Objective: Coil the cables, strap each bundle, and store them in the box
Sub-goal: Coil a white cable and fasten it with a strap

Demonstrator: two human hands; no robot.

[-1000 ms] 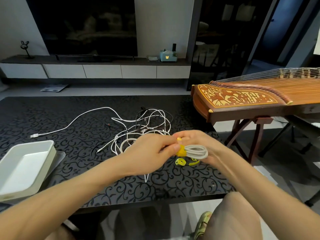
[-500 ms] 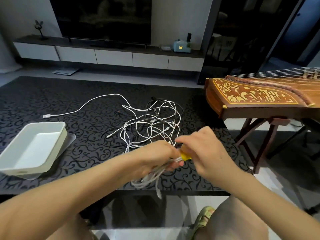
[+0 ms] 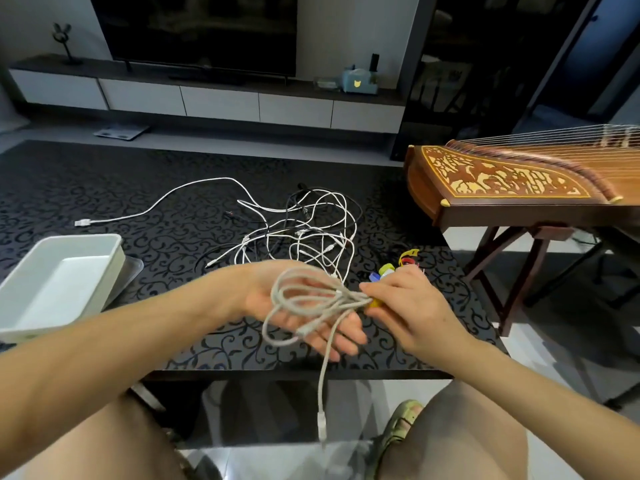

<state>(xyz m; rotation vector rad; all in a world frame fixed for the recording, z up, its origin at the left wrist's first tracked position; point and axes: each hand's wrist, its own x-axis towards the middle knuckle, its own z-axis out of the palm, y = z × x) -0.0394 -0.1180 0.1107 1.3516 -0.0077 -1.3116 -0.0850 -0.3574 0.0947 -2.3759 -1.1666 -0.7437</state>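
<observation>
Your right hand (image 3: 412, 306) hides most of the yellow strap (image 3: 375, 303) and part of the spare straps (image 3: 398, 268) behind it. The box (image 3: 79, 238) runs off the left edge. The plug (image 3: 322, 424) on the hanging cable (image 3: 323, 375) is blurred.

Hands: two, left hand (image 3: 265, 296) and right hand (image 3: 415, 310)
White box (image 3: 62, 282): one
Held cable bundle (image 3: 348, 301): one
Loose cables (image 3: 322, 233) on bench (image 3: 104, 174): tangled, uncountable
Zither (image 3: 502, 181): one

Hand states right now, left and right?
Left hand: open, palm up, coil draped over it.
Right hand: closed, pinching the coil at its yellow strap.
</observation>
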